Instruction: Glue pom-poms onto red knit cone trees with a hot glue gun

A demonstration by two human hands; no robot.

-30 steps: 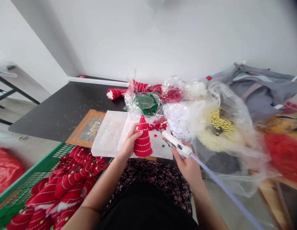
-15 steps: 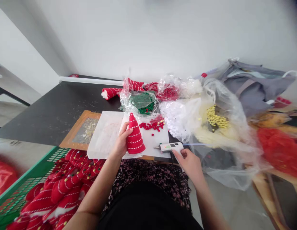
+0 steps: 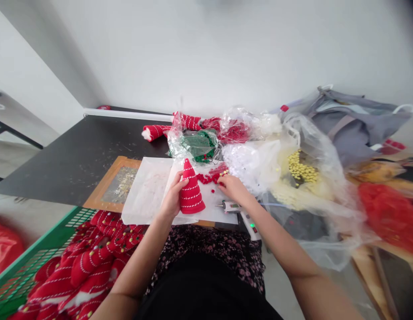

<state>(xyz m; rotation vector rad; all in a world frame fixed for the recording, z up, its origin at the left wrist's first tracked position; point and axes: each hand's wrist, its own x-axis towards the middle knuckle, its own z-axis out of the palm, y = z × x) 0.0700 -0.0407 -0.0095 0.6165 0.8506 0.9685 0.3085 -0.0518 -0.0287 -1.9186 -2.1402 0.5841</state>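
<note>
A red cone with white stitched stripes (image 3: 192, 191) stands point up in my left hand (image 3: 173, 195), whose fingers wrap its left side. My right hand (image 3: 233, 188) is over the small red pompoms (image 3: 208, 178) on the white paper (image 3: 209, 210), fingertips pressed together among them; whether a pompom is between them is too small to tell. Below the right wrist lies a white glue gun (image 3: 249, 222) with a green light, its nozzle pointing left, untouched by the fingers.
Behind are bags of green (image 3: 201, 144), white (image 3: 241, 164) and yellow pompoms (image 3: 301, 168). A wooden-framed tray (image 3: 116, 183) lies left of the paper. A green basket (image 3: 56, 238) of red striped pieces stands lower left. A grey bag (image 3: 356, 118) sits at the right.
My right hand has let go of the glue gun and moved up and left to the red pompoms. The gun now lies angled down with its light showing. The cone has shifted slightly right.
</note>
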